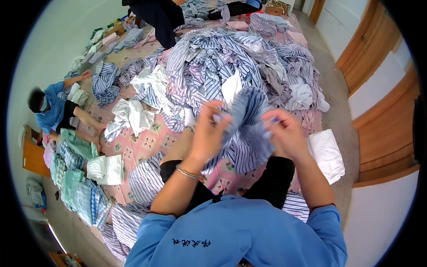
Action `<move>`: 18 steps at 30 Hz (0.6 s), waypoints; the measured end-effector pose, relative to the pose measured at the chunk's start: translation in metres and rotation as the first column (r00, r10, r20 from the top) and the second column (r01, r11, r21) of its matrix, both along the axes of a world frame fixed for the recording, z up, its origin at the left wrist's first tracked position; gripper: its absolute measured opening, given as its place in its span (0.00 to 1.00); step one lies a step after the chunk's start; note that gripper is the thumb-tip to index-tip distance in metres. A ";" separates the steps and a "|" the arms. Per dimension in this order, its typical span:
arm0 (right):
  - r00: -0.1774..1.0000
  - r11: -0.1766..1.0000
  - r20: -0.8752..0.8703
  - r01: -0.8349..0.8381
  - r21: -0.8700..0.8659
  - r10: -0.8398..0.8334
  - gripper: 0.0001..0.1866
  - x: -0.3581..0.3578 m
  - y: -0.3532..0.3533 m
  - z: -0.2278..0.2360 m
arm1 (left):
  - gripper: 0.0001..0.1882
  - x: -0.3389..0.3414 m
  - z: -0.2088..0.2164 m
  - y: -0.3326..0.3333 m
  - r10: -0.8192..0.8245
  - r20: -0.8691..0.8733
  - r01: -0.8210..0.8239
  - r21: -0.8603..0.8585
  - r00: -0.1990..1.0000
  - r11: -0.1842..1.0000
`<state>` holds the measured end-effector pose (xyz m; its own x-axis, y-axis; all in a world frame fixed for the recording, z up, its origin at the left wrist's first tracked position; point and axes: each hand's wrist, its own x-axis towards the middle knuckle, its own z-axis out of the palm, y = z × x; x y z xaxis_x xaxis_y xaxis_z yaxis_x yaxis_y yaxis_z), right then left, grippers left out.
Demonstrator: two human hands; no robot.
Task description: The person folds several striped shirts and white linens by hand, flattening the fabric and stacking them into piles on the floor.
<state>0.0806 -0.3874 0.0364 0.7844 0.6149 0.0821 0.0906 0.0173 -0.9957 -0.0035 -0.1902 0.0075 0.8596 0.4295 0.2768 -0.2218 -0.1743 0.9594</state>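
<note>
A blue-and-white striped garment (247,138) hangs bunched between my two hands, above my lap; its exact kind is hidden by the folds. My left hand (207,131) grips its left edge, fingers closed on the cloth. On the opposite edge, my right hand (284,132) pinches the fabric, slightly smeared by motion. Just beyond my hands rises a large heap of striped clothes (213,58), with a white cloth (231,88) lying on its near slope.
A white folded bundle (326,155) lies to my right, near wooden doors (384,129). Folded checked cloths (84,196) and striped piles (126,222) lie at left on the pink floor mat (155,138). A seated person (51,107) is at left; others sit at the far end.
</note>
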 end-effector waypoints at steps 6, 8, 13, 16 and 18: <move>0.920 0.961 0.309 -0.181 -0.209 0.240 0.18 -0.016 0.018 -0.014 | 0.20 -0.008 -0.024 -0.027 -0.150 0.055 0.154 -0.076 0.987 0.985; 0.849 0.948 0.476 -0.081 -0.309 0.228 0.18 -0.016 0.022 -0.016 | 0.20 -0.009 -0.027 -0.027 -0.170 0.088 0.181 -0.134 0.982 0.974; 0.654 0.943 0.751 0.190 -0.275 0.087 0.16 -0.016 0.041 -0.014 | 0.20 -0.008 -0.033 -0.021 -0.194 0.122 0.208 -0.108 0.973 0.972; 0.583 0.985 0.812 0.116 -0.131 0.039 0.15 -0.006 0.045 -0.020 | 0.19 -0.011 -0.028 -0.016 -0.215 0.163 0.235 -0.115 0.963 0.965; 0.684 0.918 0.688 0.066 -0.391 0.244 0.14 0.001 0.034 -0.025 | 0.19 -0.013 -0.030 -0.012 -0.230 0.173 0.254 -0.132 0.958 0.958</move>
